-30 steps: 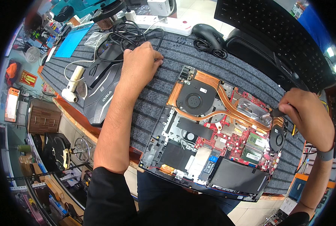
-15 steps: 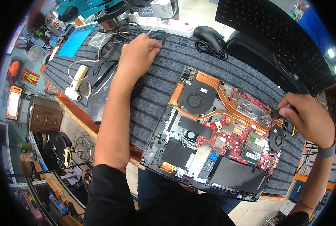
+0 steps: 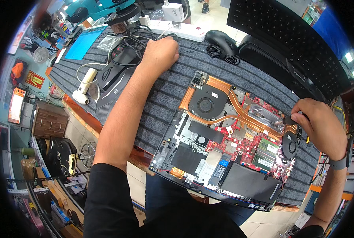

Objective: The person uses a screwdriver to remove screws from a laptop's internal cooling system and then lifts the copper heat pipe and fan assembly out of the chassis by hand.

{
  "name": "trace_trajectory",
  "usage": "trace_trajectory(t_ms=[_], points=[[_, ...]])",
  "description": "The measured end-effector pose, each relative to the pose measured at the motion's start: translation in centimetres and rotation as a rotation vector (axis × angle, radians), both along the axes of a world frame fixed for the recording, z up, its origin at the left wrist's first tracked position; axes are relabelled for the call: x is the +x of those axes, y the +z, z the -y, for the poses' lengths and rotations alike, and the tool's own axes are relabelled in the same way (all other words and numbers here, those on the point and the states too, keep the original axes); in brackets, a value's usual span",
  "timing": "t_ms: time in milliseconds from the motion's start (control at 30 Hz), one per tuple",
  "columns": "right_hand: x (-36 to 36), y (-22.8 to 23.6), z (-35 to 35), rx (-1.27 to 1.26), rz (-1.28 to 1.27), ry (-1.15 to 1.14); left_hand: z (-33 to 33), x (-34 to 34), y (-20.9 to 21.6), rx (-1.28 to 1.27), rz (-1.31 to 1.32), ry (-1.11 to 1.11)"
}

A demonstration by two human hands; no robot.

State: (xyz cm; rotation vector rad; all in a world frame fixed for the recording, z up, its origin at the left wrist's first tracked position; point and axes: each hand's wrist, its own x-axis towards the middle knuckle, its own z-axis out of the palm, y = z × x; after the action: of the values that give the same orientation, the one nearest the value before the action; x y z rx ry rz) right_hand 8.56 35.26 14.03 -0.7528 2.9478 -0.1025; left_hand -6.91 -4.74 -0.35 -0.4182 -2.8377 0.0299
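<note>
An opened laptop [image 3: 220, 146] lies on the mat in front of me, its red circuit board, copper heat pipes [image 3: 240, 113], two black fans and black battery [image 3: 249, 185] exposed. At its right end, my right hand [image 3: 321, 127] pinches a small black piece [image 3: 290, 120] beside the smaller fan [image 3: 290, 145]; its exact kind is unclear. My left hand [image 3: 160, 56] is closed above the mat, next to a bundle of black cables [image 3: 134, 41]. Its fingertips are turned away, hiding whatever they hold. A clear plastic piece [image 3: 264, 115] rests over the heat pipes.
Left of the laptop sit a black backpack-like case [image 3: 113, 95] and a cream handheld tool [image 3: 84, 87]. Tiny dark parts [image 3: 194, 47] lie near a black mouse [image 3: 221, 41]. A white power strip [image 3: 192, 32], a teal microscope [image 3: 91, 12] and a keyboard [image 3: 288, 43] stand behind.
My left hand has shifted right and slightly away from me, its fingers now curled out of sight. My right hand stays at the laptop's right end with the small black piece.
</note>
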Motion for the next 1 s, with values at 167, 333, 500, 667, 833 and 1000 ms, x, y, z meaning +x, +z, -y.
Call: trace_trajectory(t_ms=[167, 333, 500, 667, 833, 1000], points=[[0.0, 0.2, -0.2, -0.033, 0.029, 0.008, 0.4, -0.4, 0.0, 0.050, 0.027, -0.054], [0.3, 0.6, 0.1, -0.013, 0.072, -0.031, 1.6, 0.9, 1.3, 0.166, 0.011, -0.157], [0.6, 1.0, 0.0, -0.173, 0.123, 0.084, 2.4, 3.6, 1.2, 0.159, 0.074, -0.248], [0.6, 0.9, 0.0, 0.049, 0.136, -0.121, 2.1, 3.4, 0.8, 0.141, 0.082, -0.188], [0.5, 0.7, 0.0, -0.097, -0.008, 0.188, 0.9, 2.7, 0.6, 0.169, 0.045, -0.179], [0.3, 0.7, -0.4, 0.062, 0.005, -0.032, -2.0, 0.8, -0.4, 0.209, 0.059, -0.130]])
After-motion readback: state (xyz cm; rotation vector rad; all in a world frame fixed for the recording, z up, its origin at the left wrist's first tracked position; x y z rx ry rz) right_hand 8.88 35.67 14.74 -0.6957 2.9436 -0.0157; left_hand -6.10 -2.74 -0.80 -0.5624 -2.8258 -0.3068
